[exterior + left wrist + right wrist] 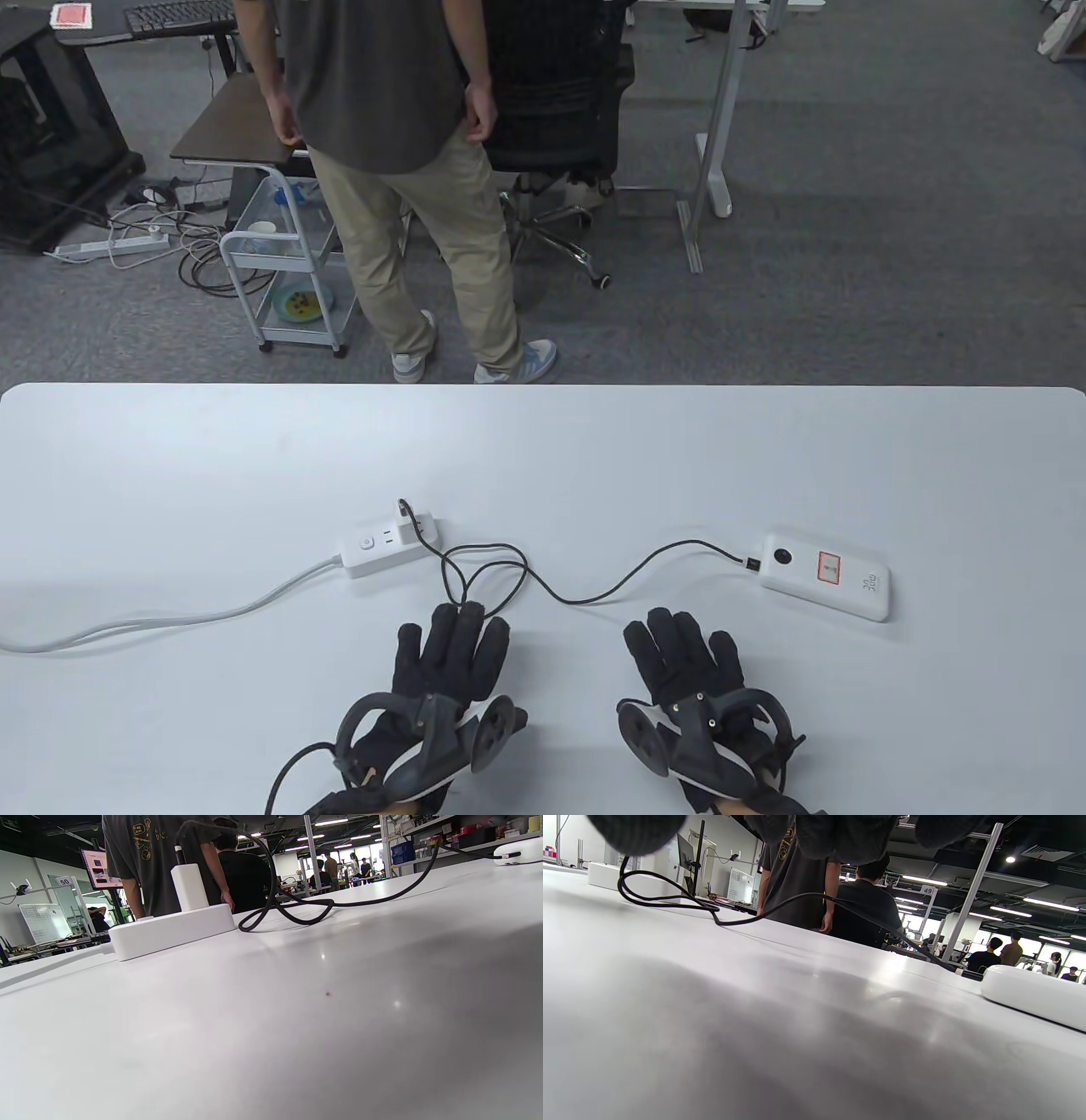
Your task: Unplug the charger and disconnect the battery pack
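A: Where does the charger sit?

B: The white charger [411, 529] stands upright in the power strip [391, 547], left of the table's [170, 475] middle. A black cable [594, 590] leaves its top, loops on the tabletop and runs right to the battery pack [827, 576], where its plug is still in the near-left end of the pack. From the left wrist view the charger [189, 887] shows plainly on the strip [169, 930], but the pack [519, 851] is only a sliver at the far right edge.

A: And the hands?

B: Both lie flat, palms down, on the near side of the table, fingers spread and holding nothing. The left hand [450, 658] has its fingertips right at the near loop of the cable; whether they touch it I cannot tell. The right hand [687, 666] rests apart from the cable and well short of the pack.

A: What is hard to see?

B: The trackers cover the backs of the hands, and the wrists are cut off by the bottom edge. In the right wrist view only blurred dark fingertips [835, 836] hang at the top, and the pack [1035, 995] is cut off at the right. The strip's white cord [127, 626] runs off the left edge. A person [407, 170] stands beyond the far side, head out of frame.
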Demonstrator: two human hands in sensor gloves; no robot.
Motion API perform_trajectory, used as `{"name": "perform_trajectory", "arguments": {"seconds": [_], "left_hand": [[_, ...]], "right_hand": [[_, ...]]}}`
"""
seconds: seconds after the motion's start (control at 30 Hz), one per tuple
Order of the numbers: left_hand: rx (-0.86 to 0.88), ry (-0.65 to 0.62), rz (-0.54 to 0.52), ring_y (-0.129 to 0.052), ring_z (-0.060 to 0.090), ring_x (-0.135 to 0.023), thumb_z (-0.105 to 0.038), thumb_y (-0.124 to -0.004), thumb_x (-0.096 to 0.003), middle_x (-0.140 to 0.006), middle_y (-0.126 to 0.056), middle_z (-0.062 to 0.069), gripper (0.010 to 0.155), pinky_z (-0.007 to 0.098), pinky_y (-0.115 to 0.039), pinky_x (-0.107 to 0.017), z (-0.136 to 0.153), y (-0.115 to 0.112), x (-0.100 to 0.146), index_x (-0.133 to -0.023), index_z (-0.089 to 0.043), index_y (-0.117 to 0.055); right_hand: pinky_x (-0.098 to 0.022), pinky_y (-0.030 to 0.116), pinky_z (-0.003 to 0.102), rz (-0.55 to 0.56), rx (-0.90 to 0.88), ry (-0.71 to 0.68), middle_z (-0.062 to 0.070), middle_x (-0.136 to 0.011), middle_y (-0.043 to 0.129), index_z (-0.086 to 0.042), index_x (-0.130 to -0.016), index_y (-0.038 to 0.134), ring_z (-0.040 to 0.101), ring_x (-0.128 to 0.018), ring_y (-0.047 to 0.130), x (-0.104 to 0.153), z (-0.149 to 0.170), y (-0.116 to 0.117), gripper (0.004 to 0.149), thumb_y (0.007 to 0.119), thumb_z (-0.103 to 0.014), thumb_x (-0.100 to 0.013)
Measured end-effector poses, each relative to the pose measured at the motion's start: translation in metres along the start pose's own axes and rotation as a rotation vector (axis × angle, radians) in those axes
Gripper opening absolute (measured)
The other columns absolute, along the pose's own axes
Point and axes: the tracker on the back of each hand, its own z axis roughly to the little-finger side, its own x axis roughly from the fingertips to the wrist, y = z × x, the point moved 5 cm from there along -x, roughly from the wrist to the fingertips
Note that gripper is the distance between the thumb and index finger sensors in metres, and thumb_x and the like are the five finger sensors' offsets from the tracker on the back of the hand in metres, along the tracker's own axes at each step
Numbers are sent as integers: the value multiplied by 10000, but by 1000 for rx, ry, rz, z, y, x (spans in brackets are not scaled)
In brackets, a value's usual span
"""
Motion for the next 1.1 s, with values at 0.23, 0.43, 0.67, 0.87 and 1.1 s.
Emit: {"name": "perform_trajectory", "arguments": {"seconds": [0.23, 0.43, 0.67, 0.87, 1.1], "left_hand": [[1, -4, -1, -483, 288, -1254, -831, -542, -388, -1301, -345, -25, 949, 572, -492, -884, 0, -1, 0, -1192, -388, -302], [0, -6, 3, -483, 289, -1255, -835, -537, -390, -1303, -345, -24, 949, 575, -488, -885, -1, -1, 0, -1193, -389, -302], [-4, -2, 8, -493, 290, -1250, -833, -540, -389, -1300, -354, -22, 949, 571, -498, -881, 1, -1, 0, -1193, -386, -306], [15, 10, 11, -499, 273, -1250, -833, -539, -390, -1298, -364, -24, 947, 563, -504, -882, 6, -1, -1, -1192, -383, -312], [23, 14, 22, -501, 265, -1251, -832, -538, -393, -1296, -368, -27, 944, 562, -504, -882, 8, -3, -1, -1193, -382, -315]], "right_hand": [[-704, 536, 653, -13, 5, 4, 130, -1206, 414, -259, -1111, 344, 385, -1062, 560, 0, 1, -1, 792, 543, -620, -435], [-704, 536, 653, -22, 13, 5, 130, -1206, 412, -259, -1112, 342, 385, -1061, 561, -1, 1, 0, 796, 545, -621, -432], [-722, 504, 663, -28, 90, 28, 124, -1217, 389, -274, -1114, 348, 388, -1079, 530, -8, 14, -1, 801, 575, -618, -427], [-743, 478, 659, -101, 114, 236, 103, -1226, 377, -280, -1116, 350, 374, -1094, 511, -34, 81, -6, 811, 613, -612, -424], [-772, 434, 654, -291, 112, 470, 65, -1238, 334, -317, -1112, 306, 350, -1121, 458, -65, 163, 14, 827, 655, -597, -417]]}}
